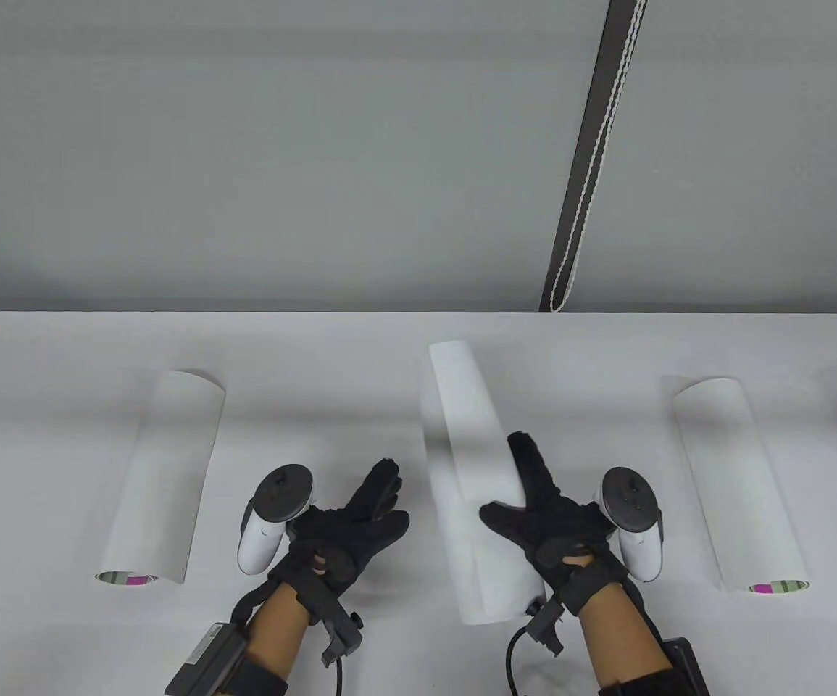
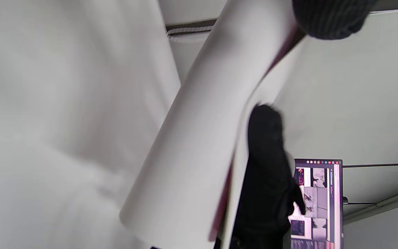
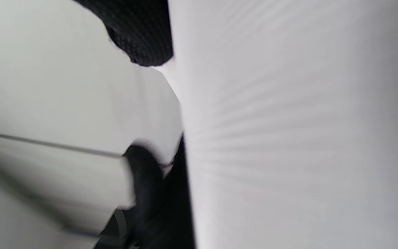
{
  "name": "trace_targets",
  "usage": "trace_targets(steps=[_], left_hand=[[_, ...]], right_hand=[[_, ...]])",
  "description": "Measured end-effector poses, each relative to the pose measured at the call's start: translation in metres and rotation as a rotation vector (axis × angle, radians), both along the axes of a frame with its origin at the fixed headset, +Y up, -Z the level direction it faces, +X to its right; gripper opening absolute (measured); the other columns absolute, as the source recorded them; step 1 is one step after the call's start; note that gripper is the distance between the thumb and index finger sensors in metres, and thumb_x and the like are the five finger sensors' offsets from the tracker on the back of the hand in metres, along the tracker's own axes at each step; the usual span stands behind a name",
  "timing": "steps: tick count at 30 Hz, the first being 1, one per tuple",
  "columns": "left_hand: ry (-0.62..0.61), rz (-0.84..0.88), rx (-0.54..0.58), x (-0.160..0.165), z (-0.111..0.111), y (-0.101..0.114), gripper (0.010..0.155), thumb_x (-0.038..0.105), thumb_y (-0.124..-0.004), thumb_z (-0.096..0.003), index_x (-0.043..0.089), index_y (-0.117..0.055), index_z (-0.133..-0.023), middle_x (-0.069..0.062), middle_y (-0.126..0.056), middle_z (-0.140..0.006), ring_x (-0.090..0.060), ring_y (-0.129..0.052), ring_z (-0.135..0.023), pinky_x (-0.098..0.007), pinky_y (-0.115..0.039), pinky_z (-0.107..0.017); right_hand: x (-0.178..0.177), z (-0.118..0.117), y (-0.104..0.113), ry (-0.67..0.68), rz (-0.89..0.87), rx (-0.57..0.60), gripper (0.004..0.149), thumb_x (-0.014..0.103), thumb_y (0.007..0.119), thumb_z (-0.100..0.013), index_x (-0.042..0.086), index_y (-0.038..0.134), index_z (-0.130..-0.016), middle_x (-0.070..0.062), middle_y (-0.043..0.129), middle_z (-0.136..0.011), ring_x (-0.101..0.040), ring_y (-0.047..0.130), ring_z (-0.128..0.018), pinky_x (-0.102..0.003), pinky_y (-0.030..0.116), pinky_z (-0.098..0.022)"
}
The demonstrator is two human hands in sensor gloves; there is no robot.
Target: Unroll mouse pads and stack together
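Observation:
Three rolled white mouse pads lie lengthwise on the white table (image 1: 331, 362): a left roll (image 1: 161, 478), a middle roll (image 1: 465, 420) and a right roll (image 1: 740, 486). My right hand (image 1: 503, 477) rests on top of the middle roll near its front end, with the forefinger stretched along it and the thumb spread to the left. My left hand (image 1: 387, 487) is open just left of that roll, fingers together, holding nothing. In the left wrist view the middle roll (image 2: 192, 138) shows a reddish inner face at its loose edge. It fills the right wrist view (image 3: 288, 138).
A dark strip with a white cord (image 1: 592, 159) hangs down the grey wall behind the table. A monitor (image 2: 318, 204) shows in the left wrist view. Bare table lies between the rolls and along the front edge.

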State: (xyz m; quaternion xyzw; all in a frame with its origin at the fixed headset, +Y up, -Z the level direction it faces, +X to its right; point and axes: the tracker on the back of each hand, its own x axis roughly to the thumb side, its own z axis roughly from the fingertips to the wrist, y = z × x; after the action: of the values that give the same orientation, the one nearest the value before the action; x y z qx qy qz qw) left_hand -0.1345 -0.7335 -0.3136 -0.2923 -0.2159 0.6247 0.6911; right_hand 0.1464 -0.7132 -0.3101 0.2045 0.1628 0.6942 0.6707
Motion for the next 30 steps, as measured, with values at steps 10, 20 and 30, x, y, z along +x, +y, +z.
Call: trace_targets(steps=[10, 20, 30], left_hand=[[0.002, 0.125, -0.134, 0.019, 0.005, -0.012, 0.094, 0.058, -0.068, -0.0484, 0.017, -0.006, -0.105, -0.016, -0.042, -0.111, -0.04, -0.065, -0.101, -0.06, -0.063, -0.07], [0.118, 0.141, -0.184, -0.003, -0.005, -0.021, 0.082, 0.049, -0.073, -0.0482, 0.021, -0.023, -0.107, -0.009, -0.064, -0.102, -0.031, -0.088, -0.083, -0.049, -0.078, -0.062], [0.128, 0.251, -0.26, -0.014, -0.004, -0.029, 0.087, 0.051, -0.072, -0.0484, 0.021, -0.016, -0.107, -0.01, -0.061, -0.105, -0.029, -0.088, -0.084, -0.048, -0.079, -0.062]], right_hand=[[-0.027, 0.006, -0.008, 0.035, 0.227, 0.064, 0.092, 0.052, 0.08, -0.055, 0.017, 0.015, -0.11, -0.034, 0.03, -0.107, -0.055, 0.058, -0.092, -0.063, 0.063, -0.061], [0.0, -0.001, -0.014, 0.072, 0.047, -0.077, 0.103, 0.056, 0.078, -0.057, 0.006, 0.002, -0.105, -0.039, 0.036, -0.105, -0.058, 0.069, -0.089, -0.065, 0.071, -0.056], [0.013, -0.006, -0.02, -0.014, -0.033, -0.129, 0.065, 0.015, 0.067, -0.057, 0.011, 0.029, -0.11, -0.03, 0.068, -0.095, -0.041, 0.096, -0.071, -0.046, 0.089, -0.045]])
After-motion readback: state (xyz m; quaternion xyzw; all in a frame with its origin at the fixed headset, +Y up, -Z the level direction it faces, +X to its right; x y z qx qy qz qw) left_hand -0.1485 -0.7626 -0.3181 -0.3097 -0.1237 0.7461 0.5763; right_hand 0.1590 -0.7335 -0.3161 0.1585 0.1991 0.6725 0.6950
